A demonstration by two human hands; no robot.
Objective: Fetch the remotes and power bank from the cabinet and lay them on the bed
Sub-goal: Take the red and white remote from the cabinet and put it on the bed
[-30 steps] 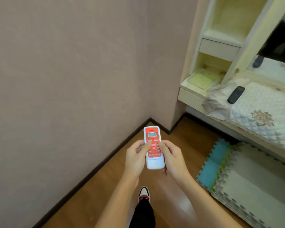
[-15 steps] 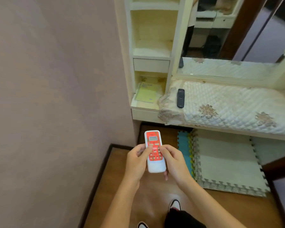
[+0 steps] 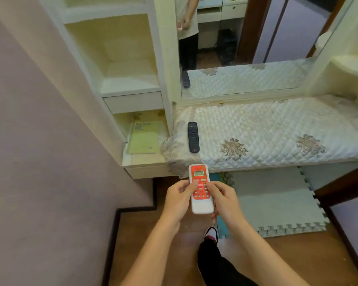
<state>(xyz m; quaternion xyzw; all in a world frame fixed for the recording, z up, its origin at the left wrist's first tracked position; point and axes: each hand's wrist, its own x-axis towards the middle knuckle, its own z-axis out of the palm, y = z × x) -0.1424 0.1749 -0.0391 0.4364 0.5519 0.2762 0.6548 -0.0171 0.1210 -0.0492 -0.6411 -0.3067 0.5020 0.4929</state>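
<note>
Quilted bed (image 3: 277,131) at 12 o'clock is loaded with one black remote (image 3: 193,136); red remote (image 3: 201,188) is gripped by left hand (image 3: 178,200) and right hand (image 3: 225,200) at 6 o'clock; power bank unseen, presumably outstanding.

This is a bedroom in a home. A cream shelving unit (image 3: 130,83) with a small drawer (image 3: 134,102) stands against a mauve wall (image 3: 39,141), beside a mirror (image 3: 277,38) set above a quilted floral cover (image 3: 277,131). A black remote (image 3: 193,137) lies on the cover, and a green notebook (image 3: 143,139) lies on the lowest shelf. Foam puzzle mats (image 3: 273,203) lie on the wooden floor (image 3: 132,234).
</note>
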